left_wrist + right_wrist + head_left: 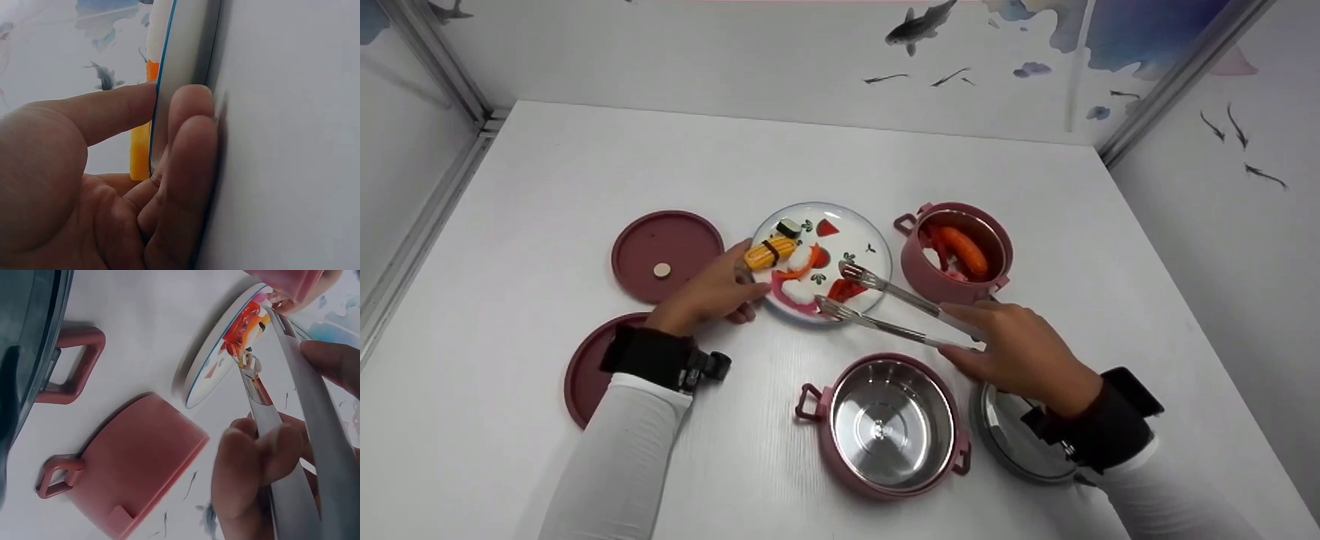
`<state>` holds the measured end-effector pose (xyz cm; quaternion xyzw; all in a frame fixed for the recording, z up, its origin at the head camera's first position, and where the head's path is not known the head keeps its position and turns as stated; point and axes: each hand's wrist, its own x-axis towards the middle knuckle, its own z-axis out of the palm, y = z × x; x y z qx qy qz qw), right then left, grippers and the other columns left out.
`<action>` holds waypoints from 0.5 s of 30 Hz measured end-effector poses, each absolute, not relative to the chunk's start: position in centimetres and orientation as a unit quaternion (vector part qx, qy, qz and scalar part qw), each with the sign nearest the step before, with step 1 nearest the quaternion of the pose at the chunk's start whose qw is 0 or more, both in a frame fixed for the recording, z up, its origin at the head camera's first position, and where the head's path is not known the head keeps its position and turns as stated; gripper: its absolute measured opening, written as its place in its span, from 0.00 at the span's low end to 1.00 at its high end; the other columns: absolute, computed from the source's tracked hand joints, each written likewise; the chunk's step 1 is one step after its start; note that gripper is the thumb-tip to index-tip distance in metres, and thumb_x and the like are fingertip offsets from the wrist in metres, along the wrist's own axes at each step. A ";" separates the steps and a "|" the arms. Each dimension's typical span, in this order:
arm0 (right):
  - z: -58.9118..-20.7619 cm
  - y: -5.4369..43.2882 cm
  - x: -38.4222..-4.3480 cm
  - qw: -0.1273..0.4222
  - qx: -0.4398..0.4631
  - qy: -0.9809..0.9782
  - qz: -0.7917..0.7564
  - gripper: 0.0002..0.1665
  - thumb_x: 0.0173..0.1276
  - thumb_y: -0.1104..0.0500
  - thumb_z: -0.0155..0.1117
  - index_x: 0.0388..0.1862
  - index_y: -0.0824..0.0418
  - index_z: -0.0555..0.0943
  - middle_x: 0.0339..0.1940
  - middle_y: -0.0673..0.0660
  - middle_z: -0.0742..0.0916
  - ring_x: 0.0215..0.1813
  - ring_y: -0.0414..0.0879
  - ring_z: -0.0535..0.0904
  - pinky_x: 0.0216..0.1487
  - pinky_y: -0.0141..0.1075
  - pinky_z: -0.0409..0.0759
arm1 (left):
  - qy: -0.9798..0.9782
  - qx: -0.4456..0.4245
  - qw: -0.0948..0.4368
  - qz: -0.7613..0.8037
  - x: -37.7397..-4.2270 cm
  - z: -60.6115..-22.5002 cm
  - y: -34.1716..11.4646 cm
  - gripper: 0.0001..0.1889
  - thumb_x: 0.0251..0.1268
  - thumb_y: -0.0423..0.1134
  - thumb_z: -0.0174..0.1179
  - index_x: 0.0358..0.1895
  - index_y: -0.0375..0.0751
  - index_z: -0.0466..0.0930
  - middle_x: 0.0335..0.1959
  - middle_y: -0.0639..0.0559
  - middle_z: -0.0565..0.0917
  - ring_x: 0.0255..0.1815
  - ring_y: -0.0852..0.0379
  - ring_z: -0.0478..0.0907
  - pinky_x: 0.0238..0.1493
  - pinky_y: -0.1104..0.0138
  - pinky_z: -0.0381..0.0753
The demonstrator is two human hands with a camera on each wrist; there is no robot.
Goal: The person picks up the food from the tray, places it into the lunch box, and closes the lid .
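the left hand (712,291) has its grip on the left edge of the plate (864,234), with the thumb at the rim. the right hand (1024,351) has its grip around the tongs (904,298). their two tips are spread apart over the plate, near the red food (846,291). the plate is on the counter (750,465), apart from the far edge. only a thin gap lies between it and the far pot (919,271). there is more room toward the near pot (896,492).
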<state>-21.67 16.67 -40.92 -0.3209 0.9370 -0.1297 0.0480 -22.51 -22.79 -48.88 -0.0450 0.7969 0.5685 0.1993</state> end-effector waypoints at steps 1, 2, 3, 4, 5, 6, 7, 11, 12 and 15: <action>-41.0 16.7 -21.7 0.048 -0.322 0.937 -0.129 0.31 0.64 0.47 0.72 0.63 0.58 0.82 0.54 0.58 0.89 0.43 0.50 0.83 0.43 0.45 0.84 | 0.795 -0.046 0.202 0.570 -22.5 -48.9 -22.8 0.47 0.73 0.42 0.59 0.82 0.57 0.32 0.44 0.41 0.78 0.28 0.54 0.80 0.31 0.66 0.85; -41.1 16.7 -21.8 0.049 -0.322 0.937 -0.129 0.31 0.64 0.47 0.72 0.63 0.59 0.82 0.53 0.58 0.89 0.43 0.50 0.83 0.44 0.45 0.84 | 0.795 -0.048 0.204 0.569 -22.6 -49.0 -22.8 0.47 0.73 0.42 0.59 0.82 0.56 0.32 0.44 0.41 0.78 0.27 0.54 0.80 0.31 0.66 0.85; -41.2 16.7 -21.8 0.049 -0.323 0.936 -0.128 0.31 0.64 0.47 0.72 0.63 0.60 0.82 0.53 0.59 0.89 0.43 0.50 0.84 0.44 0.46 0.84 | 0.795 -0.048 0.205 0.568 -22.6 -49.0 -22.8 0.47 0.73 0.42 0.59 0.82 0.56 0.32 0.43 0.41 0.78 0.27 0.54 0.80 0.31 0.66 0.85; -41.3 16.7 -21.9 0.047 -0.323 0.936 -0.129 0.31 0.64 0.47 0.72 0.63 0.60 0.82 0.53 0.59 0.89 0.43 0.51 0.84 0.44 0.46 0.84 | 0.796 -0.049 0.204 0.568 -22.6 -49.0 -22.8 0.47 0.73 0.42 0.59 0.82 0.56 0.32 0.43 0.41 0.78 0.26 0.55 0.80 0.30 0.66 0.84; -41.3 16.7 -22.0 0.045 -0.323 0.936 -0.130 0.31 0.64 0.47 0.72 0.62 0.60 0.82 0.52 0.59 0.89 0.43 0.51 0.84 0.44 0.47 0.84 | 0.797 -0.049 0.201 0.567 -22.7 -48.9 -22.8 0.47 0.73 0.42 0.59 0.82 0.55 0.33 0.43 0.41 0.78 0.26 0.55 0.80 0.30 0.67 0.84; -41.3 16.7 -22.0 0.042 -0.324 0.936 -0.130 0.30 0.64 0.48 0.72 0.62 0.61 0.82 0.52 0.60 0.89 0.43 0.51 0.84 0.45 0.48 0.85 | 0.799 -0.050 0.197 0.566 -22.7 -48.9 -22.9 0.47 0.73 0.42 0.59 0.83 0.55 0.34 0.42 0.42 0.78 0.26 0.55 0.80 0.29 0.67 0.84; -41.4 16.6 -22.0 0.042 -0.324 0.936 -0.131 0.30 0.64 0.48 0.72 0.62 0.61 0.82 0.52 0.60 0.89 0.44 0.50 0.84 0.46 0.48 0.85 | 0.799 -0.049 0.195 0.566 -22.8 -48.9 -22.9 0.47 0.73 0.42 0.59 0.83 0.55 0.34 0.42 0.42 0.78 0.25 0.55 0.80 0.29 0.67 0.84; -41.6 16.4 -22.1 0.046 -0.320 0.938 -0.127 0.31 0.63 0.48 0.73 0.62 0.60 0.82 0.52 0.60 0.89 0.42 0.50 0.84 0.43 0.46 0.85 | 0.799 -0.045 0.196 0.567 -22.8 -48.7 -22.8 0.46 0.73 0.42 0.59 0.82 0.57 0.35 0.42 0.41 0.78 0.26 0.55 0.81 0.29 0.66 0.84; -41.6 16.3 -22.0 0.047 -0.320 0.938 -0.124 0.31 0.63 0.48 0.73 0.62 0.61 0.82 0.52 0.60 0.89 0.41 0.50 0.84 0.43 0.45 0.85 | 0.797 -0.045 0.199 0.568 -22.8 -48.7 -22.8 0.46 0.73 0.42 0.59 0.82 0.58 0.35 0.42 0.41 0.78 0.26 0.55 0.81 0.30 0.66 0.84; -41.8 16.2 -22.0 0.037 -0.319 0.940 -0.113 0.33 0.62 0.46 0.74 0.62 0.60 0.82 0.49 0.60 0.89 0.38 0.49 0.83 0.40 0.44 0.85 | 0.796 -0.041 0.195 0.571 -22.9 -48.7 -22.8 0.46 0.73 0.42 0.59 0.82 0.59 0.36 0.42 0.40 0.78 0.26 0.54 0.81 0.29 0.67 0.84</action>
